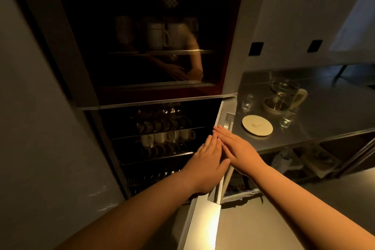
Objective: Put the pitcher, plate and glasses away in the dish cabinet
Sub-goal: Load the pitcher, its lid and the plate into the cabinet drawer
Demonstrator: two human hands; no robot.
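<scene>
A glass pitcher with a pale handle stands on the steel counter at the right. A round cream plate lies in front of it. One small glass stands to the pitcher's left and another glass to the plate's right. The tall dish cabinet fills the left, with cups on the racks behind its dark lower door. My left hand and my right hand lie flat, fingers straight, side by side against the right edge of that lower door. Neither holds anything.
The cabinet's upper glass door is dark and reflects a person; mugs show faintly behind it. A steel ledge runs below my arms. Under the counter is an open shelf with bags. Two dark wall sockets sit above the counter.
</scene>
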